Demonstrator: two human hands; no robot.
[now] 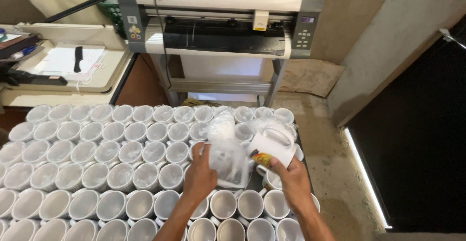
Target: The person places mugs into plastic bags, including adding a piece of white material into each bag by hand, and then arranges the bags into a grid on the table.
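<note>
Head view, looking down on a tabletop (302,146) packed with rows of white mugs (97,173), many of them wrapped in thin clear plastic. The left hand (200,173) is clenched on a clear plastic bag (226,161), pinching it near its lower left edge so the bag stands up above the mugs, right of the middle of the scene. The right hand (290,175) grips a white mug with a printed picture (272,149), fingers curled round its lower rim; the mug lies tilted on its side, handle up, its mouth towards the bag and just beside it. Both hands hover over the near right part of the rows. More loose plastic is bunched on the mugs just beyond the bag. At the far side stands a wide grey cutting plotter (218,25) on a stand, and to the far left a pale flat machine (63,66) with a black comb (77,59) lying on paper.
</note>
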